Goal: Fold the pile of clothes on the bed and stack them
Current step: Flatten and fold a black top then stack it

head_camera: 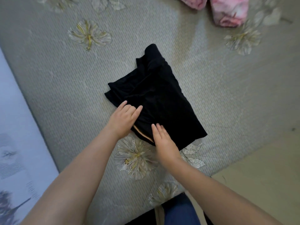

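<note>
The left hand [123, 118] rests on the near-left edge of the black garment [155, 98], fingers loosely bent, thumb hidden; whether it pinches cloth I cannot tell. The right hand [163, 140] lies flat, fingers straight, pressing the garment's near corner. The garment lies mid-bed [56, 82], folded small, probably near finished. Beyond it, pink clothes [228, 10] wait; no stack shows.

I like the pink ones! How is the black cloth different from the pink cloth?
The black cloth is plain; the pink cloth has a rose print. The black cloth lies mid-bed under both hands, left hand and right hand; the pink cloth sits untouched at the far edge, partly out of view. Both rest on the bedspread.
</note>
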`<state>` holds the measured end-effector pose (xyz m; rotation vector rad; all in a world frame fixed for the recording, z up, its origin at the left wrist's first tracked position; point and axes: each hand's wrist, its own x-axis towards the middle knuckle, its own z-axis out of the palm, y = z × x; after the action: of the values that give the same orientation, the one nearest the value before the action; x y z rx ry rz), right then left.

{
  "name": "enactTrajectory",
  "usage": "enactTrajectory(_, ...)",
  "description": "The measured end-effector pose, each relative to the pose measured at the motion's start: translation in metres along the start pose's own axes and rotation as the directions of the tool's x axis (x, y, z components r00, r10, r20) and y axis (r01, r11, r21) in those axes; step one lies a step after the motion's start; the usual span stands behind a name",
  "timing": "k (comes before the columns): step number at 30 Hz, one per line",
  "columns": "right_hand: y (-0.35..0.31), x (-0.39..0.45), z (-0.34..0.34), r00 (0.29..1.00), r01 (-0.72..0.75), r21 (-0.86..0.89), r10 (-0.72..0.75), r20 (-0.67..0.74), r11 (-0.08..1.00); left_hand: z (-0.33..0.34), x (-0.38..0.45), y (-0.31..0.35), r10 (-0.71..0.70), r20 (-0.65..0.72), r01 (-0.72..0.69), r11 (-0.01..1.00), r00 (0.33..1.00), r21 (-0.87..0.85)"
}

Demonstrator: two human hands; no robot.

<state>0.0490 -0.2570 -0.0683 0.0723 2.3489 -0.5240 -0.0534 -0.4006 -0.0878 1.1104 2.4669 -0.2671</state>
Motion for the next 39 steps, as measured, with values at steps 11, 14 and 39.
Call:
enactTrajectory(11,0.138,-0.077,-0.104,0.989,-0.103,0.004,0.102,-0.109,0.995,-0.108,0.096,0.104,0.172,-0.027,-0.173,0.984,0.985,-0.042)
enactTrajectory(14,0.192,-0.097,-0.143,0.968,-0.171,0.016,0.171,-0.182,0.985,-0.170,0.127,0.150,0.144,0.063,-0.144,0.990,0.988,-0.016)
enactTrajectory(39,0.740,-0.574,-0.440,0.415,-0.563,0.284,0.562,-0.715,0.776,-0.660,0.356,0.810,0.607,-0.366,-0.493,0.791,0.706,0.361)
